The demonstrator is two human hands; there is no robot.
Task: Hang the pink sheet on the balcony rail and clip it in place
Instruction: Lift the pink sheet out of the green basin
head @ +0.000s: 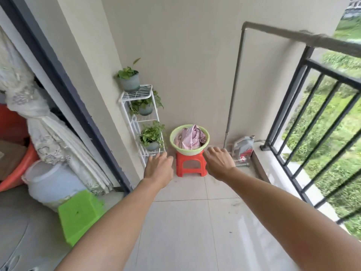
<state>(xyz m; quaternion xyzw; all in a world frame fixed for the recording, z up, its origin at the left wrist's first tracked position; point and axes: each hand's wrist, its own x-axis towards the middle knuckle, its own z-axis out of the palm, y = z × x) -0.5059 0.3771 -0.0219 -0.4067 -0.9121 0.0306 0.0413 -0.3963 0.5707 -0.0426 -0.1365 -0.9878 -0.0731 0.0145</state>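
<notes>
The pink sheet (190, 138) lies crumpled in a light green basin (173, 142) that stands on a small red stool (190, 163) against the far wall. Both my arms reach forward toward it. My left hand (158, 168) hovers left of the stool with fingers spread and nothing in it. My right hand (218, 163) hovers just right of the basin, fingers loosely apart, also holding nothing. The dark metal balcony rail (320, 39) runs along the right side, above black vertical bars. No clips are visible.
A white wire rack (136, 94) with three potted plants stands left of the basin. A grey jug (243, 145) sits in the far right corner. A green stool (82, 214), a white container (52, 184) and a curtain (48, 133) crowd the doorway at left. Pale tiled floor lies ahead.
</notes>
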